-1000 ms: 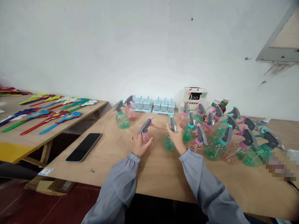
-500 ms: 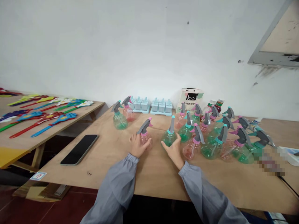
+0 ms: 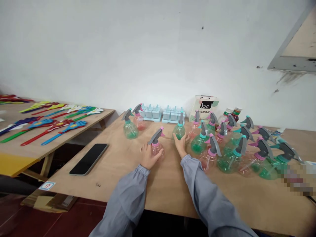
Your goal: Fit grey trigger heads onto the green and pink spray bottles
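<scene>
My left hand (image 3: 149, 156) is wrapped round the body of a pink spray bottle (image 3: 157, 148) that stands on the wooden table, its grey trigger head pointing up and right. Farther back, my right hand (image 3: 181, 143) grips a green spray bottle (image 3: 178, 130) low on its body, thumb and fingers on either side. To the right of that hand stands a crowd of several pink and green spray bottles, the nearest being a green one (image 3: 198, 144) and a pink one (image 3: 207, 159). Behind my left hand are another green bottle (image 3: 130, 130) and a pink bottle (image 3: 139, 122).
Two pale blue ice-pop molds (image 3: 173, 115) and a printed box (image 3: 203, 108) stand by the wall. A phone (image 3: 89, 159) lies on the left of the table (image 3: 116, 187). Colourful hand-shaped clappers (image 3: 64, 131) cover a second table across a gap.
My right hand has pushed the green spray bottle away from me, toward the ice-pop molds. The left hand stays on the pink bottle. The view has shifted slightly.
</scene>
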`<state>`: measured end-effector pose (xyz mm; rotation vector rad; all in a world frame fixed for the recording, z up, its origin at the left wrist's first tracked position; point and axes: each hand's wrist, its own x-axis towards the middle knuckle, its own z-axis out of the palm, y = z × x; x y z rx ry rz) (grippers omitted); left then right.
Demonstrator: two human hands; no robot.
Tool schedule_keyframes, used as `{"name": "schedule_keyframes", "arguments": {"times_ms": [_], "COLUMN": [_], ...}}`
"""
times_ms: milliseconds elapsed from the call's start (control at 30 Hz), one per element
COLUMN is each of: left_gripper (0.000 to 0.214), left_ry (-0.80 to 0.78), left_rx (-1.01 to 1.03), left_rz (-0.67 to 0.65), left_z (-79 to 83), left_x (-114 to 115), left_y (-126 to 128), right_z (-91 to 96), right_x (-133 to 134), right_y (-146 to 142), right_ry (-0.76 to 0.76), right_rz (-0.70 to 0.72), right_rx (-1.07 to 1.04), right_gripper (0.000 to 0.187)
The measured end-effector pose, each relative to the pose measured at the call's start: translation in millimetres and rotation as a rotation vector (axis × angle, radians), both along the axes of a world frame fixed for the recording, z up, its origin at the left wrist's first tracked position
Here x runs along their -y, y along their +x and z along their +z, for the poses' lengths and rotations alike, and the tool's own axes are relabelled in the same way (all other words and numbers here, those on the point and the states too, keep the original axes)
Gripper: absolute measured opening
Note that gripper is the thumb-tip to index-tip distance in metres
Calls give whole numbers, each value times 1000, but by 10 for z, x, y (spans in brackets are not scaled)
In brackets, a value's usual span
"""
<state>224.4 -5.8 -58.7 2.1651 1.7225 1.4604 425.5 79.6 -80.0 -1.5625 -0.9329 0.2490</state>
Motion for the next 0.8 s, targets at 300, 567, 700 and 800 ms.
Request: {"name": "schedule_keyframes", "arguments": {"times_ms": [300,567,700,800], "left_gripper": [54,57,56,60], "left_ry": [-12,-47,-112,-53], "left_rx": [-5,237,341,347], "left_rz": [5,-229,-301,-283], "left_z": [5,-30,-93,-165], "left_x": [6,-24,-18,51], "left_y": [5,5,74,215], "right_z": [57,20,85,325], "right_x": [-276,29,503,777], "right_y": [51,-119,-362,-429], "right_ry": [24,104,199,255], "right_rz": [-88,-7,347,720], "right_rx": [3,-25,-41,62], "right_gripper": [94,88,64,72]}}
